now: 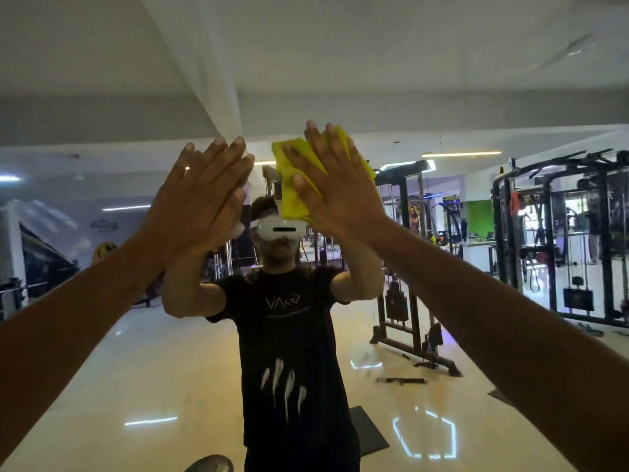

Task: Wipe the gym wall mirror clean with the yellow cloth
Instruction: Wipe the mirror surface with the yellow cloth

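The wall mirror [476, 107] fills the whole view and reflects me and the gym. A folded yellow cloth [292, 185] lies flat against the glass at head height, just right of centre. My right hand [335, 189] presses it to the mirror with straight, spread fingers. Beside it to the left, my left hand [200, 195] rests flat on the bare glass, fingers straight and together, holding nothing. Both arms reach up and forward from the lower corners. The lower part of the cloth hangs past my right palm.
The mirror shows a person in a black T-shirt [292, 352] with a white headset, a glossy floor, a cable machine [405, 267] right of centre and black racks [561, 240] at the far right. A dark mat [369, 434] lies on the floor.
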`<state>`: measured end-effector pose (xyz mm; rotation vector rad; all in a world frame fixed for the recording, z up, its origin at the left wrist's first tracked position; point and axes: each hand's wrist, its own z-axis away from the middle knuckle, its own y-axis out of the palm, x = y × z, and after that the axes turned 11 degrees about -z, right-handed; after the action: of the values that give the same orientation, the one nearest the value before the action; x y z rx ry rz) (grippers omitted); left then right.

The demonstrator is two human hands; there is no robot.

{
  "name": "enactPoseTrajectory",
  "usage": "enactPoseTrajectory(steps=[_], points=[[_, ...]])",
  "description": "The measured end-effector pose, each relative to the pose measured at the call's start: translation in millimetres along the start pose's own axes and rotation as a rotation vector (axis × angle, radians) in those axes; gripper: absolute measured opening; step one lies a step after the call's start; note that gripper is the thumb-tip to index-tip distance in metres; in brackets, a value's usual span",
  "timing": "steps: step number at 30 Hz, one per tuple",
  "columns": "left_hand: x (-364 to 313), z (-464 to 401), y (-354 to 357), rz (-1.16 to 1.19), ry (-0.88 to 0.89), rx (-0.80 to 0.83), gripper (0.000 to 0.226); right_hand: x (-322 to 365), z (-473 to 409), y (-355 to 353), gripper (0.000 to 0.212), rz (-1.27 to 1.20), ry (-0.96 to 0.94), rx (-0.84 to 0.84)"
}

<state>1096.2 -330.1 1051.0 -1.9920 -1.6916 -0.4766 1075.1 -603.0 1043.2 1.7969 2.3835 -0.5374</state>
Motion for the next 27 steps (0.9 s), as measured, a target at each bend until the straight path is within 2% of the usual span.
enactPoseTrajectory(steps=[2, 6, 8, 11, 13, 14, 18, 19, 21, 24, 25, 27], points=[[6, 1, 2, 0.024, -0.028, -0.002, 0.063, 21, 0, 11, 0.06, -0.02, 0.07, -0.047], [14, 9, 5, 0.04, -0.043, -0.019, 0.063, 53, 45, 17, 0.063, -0.033, -0.228, 0.216], [19, 14, 6, 0.027, -0.025, -0.024, 0.062, 36, 30, 9, 0.062, -0.012, -0.271, 0.195], [25, 17, 5, 0.035, -0.01, -0.01, 0.063, 12, -10, 2, 0.059, -0.028, -0.002, 0.001], [28, 22, 6, 0.058, -0.032, -0.019, 0.062, 27, -16, 8, 0.061, -0.045, 0.149, -0.029], [30, 26, 7, 0.066, -0.04, -0.03, 0.061, 42, -10, 14, 0.062, -0.04, 0.146, -0.012], [39, 39, 7, 0.064, -0.006, -0.058, 0.06, 81, 36, 26, 0.065, 0.011, -0.248, 0.262], [42, 40, 6, 0.068, 0.001, -0.049, 0.06, 75, 32, 22, 0.064, 0.007, -0.296, 0.263], [48, 41, 5, 0.076, -0.004, -0.032, 0.06, 54, 8, 16, 0.063, -0.016, -0.194, 0.135], [55, 46, 6, 0.088, -0.011, -0.034, 0.06, 48, -19, 16, 0.061, -0.058, 0.143, -0.02], [57, 48, 6, 0.091, -0.011, -0.039, 0.06, 61, -17, 23, 0.062, -0.054, 0.174, -0.025], [60, 54, 6, 0.074, -0.011, -0.055, 0.06, 92, 2, 37, 0.064, -0.017, 0.065, 0.05]])
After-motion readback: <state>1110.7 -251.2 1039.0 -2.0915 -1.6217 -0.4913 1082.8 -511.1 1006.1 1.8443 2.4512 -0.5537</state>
